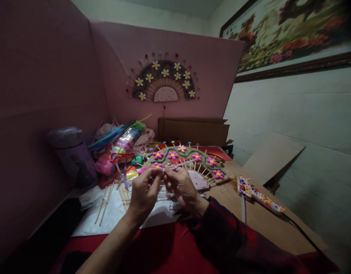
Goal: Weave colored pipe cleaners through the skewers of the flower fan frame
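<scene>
My left hand [144, 192] and my right hand [181, 187] meet in the middle, fingertips pinched together. Between them is a thin pale-purple pipe cleaner [183, 164], its free end pointing up to the right past my right hand. Where the fingertips close on it, the detail is too small to make out. Just behind my hands lies a fan-shaped craft [172, 155] of twine and sticks, with pink flowers, a green wavy strip and coloured beads along its top. Its pale dotted half-round base [197, 180] shows beside my right hand; my hands hide part of the fan.
A flowered glue gun [261, 198] with a cord lies at right on brown board. Thin wooden sticks [104, 205] rest on white sheeting at left. Behind them stand a lidded purple cup [75, 160] and piled craft supplies [126, 139]. A finished fan [164, 78] hangs on the pink panel.
</scene>
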Demonstrator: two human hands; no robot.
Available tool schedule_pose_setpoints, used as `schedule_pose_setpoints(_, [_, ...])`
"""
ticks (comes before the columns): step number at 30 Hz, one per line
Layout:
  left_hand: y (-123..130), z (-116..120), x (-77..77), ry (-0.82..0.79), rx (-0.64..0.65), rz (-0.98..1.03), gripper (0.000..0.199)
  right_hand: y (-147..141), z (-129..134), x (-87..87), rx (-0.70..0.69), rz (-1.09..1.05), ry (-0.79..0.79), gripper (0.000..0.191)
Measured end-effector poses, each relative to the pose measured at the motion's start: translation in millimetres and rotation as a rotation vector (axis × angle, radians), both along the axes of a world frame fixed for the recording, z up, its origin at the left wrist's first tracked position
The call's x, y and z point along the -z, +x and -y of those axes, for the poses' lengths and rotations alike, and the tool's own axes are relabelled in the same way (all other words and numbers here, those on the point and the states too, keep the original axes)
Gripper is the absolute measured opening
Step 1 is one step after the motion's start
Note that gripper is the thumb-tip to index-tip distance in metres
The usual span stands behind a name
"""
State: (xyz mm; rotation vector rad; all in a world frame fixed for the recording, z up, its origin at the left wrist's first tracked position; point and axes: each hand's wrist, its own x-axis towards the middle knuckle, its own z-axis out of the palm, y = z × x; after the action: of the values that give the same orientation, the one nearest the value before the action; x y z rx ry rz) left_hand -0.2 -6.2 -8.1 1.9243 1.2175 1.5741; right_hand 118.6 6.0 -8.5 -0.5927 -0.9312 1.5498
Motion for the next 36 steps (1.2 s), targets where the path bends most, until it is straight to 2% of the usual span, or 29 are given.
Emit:
schedule_pose_setpoints(4, [-3, 0, -1.2, 0.051, -0.048, -0.095, 0.011, 0, -1, 0.5, 0.062, 0.103, 0.055, 0.024])
schedule_pose_setpoints(8, [-7, -5, 0.0, 0.234, -0.154, -0.373, 0.014, 0, 2, 1.1, 0.239, 0.331, 0.226, 0.022])
schedule_pose_setpoints(11, [-8, -8, 0.4, 0.3, -0.168, -0.522, 0.019, 0, 6, 1.2, 0.348, 0.492, 0.373, 0.015])
schedule_pose_setpoints(13, [-7, -7, -0.5, 0.232, -0.127, -0.414, 0.016, 0, 7, 0.5, 0.299, 0.444, 0.356, 0.013])
schedule_pose_setpoints(18, [-4, -2, -4.3, -0.067, 0.071, 0.073, 0.013, 3, 3, -2.6, -0.021, -0.009, 0.048, 0.012])
schedule_pose_setpoints(21, [-3, -1, -3.9, -0.048, 0.068, 0.091, 0.012, 7, 1, -4.0, -0.175, -0.111, -0.059, 0.009])
schedule_pose_setpoints(23, [-4, 0, -2.9, 0.003, 0.049, 0.004, 0.012, 8, 0, -4.5, -0.194, -0.107, -0.091, 0.01])
schedule_pose_setpoints(28, [-8, -4, -2.2, 0.184, -0.052, -0.266, 0.011, 4, -1, -3.2, 0.0, 0.065, 0.025, 0.014])
schedule_pose_setpoints(32, [-11, -8, -1.6, 0.312, -0.107, -0.549, 0.017, 1, 0, -0.1, 0.222, 0.319, 0.18, 0.015])
schedule_pose_setpoints(34, [-11, -9, -1.2, 0.31, -0.097, -0.577, 0.018, 1, 0, 1.0, 0.256, 0.377, 0.233, 0.015])
schedule_pose_setpoints(36, [-10, -8, -1.1, 0.262, -0.067, -0.436, 0.015, 2, -1, 1.0, 0.176, 0.267, 0.191, 0.014])
